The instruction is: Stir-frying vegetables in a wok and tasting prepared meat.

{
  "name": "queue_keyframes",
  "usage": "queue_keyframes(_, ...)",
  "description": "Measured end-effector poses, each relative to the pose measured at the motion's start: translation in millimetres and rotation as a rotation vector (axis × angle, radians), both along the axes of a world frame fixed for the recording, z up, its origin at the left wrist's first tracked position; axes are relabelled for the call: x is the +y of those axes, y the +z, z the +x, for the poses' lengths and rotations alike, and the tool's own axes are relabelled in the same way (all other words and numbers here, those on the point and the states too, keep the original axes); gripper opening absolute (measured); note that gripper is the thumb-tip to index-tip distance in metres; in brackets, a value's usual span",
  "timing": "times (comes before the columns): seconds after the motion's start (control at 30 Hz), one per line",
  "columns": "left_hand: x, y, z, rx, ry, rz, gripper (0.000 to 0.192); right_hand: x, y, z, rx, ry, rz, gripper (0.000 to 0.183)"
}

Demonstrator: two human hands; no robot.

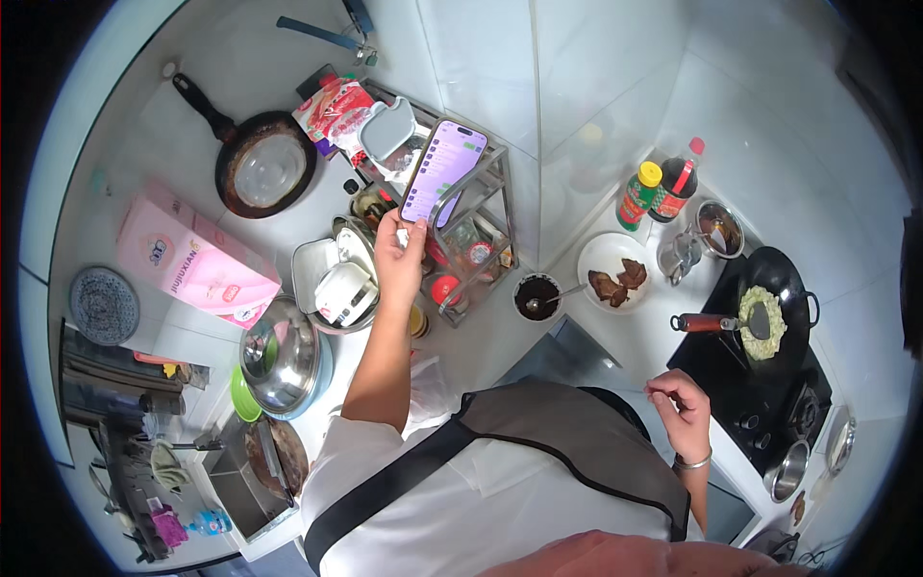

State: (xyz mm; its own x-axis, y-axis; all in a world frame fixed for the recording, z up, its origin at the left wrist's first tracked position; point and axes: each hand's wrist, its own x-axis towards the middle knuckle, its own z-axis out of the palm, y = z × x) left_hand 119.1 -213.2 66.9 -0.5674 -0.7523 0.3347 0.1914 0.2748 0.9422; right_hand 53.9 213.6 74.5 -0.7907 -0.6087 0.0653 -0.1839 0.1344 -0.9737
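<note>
My left hand (400,260) grips the lower end of a smartphone (445,169), whose lit purple screen bears writing. The phone leans at the metal shelf rack (505,195), and one curved rail crosses its lower right side. Empty and loosely curled, my right hand (679,415) hovers in front of the stove edge, with a gap between thumb and fingers. A black wok (782,278) on the stove holds a pale green pancake (768,346). Over it lies a spatula (703,323) with a wooden handle.
A white plate (595,252) with browned meat pieces and a bowl of dark sauce (525,292) stand on the counter. Sauce bottles (639,195) line the back wall. Leftward are a domed steel lid (277,375), a pink carton (195,252) and a sink (234,490) with a cleaver (270,451).
</note>
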Motion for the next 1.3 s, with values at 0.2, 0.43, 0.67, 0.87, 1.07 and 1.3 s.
queue_keyframes(0.2, -1.1, 1.3, -4.5, 0.043, 0.020, 0.004, 0.009, -6.1, 3.0, 0.3, 0.040, 0.005, 0.021, 0.015)
queue_keyframes(0.43, -11.2, -5.1, 1.7, 0.053, -0.004, 0.034, 0.008, -23.5, 11.5, -2.1, 0.095, 0.008, 0.049, 0.011)
queue_keyframes(0.67, -13.0, -18.6, -10.7, -0.043, 0.102, -0.188, 0.015, -18.5, 2.2, 0.7, 0.111, -0.105, 0.115, 0.009)
queue_keyframes(0.87, -25.8, -28.6, -1.1, -0.041, 0.142, -0.115, 0.020, -15.2, -19.4, -14.7, 0.005, -0.185, 0.039, 0.012)
queue_keyframes(1.07, -6.0, -8.4, -5.9, -0.019, 0.069, -0.080, 0.017, 13.4, -58.4, -35.9, -0.461, -0.524, -0.390, 0.009)
queue_keyframes(1.3, -8.5, -15.5, -11.0, 0.108, 0.177, -0.235, 0.016, 41.8, -86.3, -80.5, -0.901, -0.625, -0.912, 0.017)
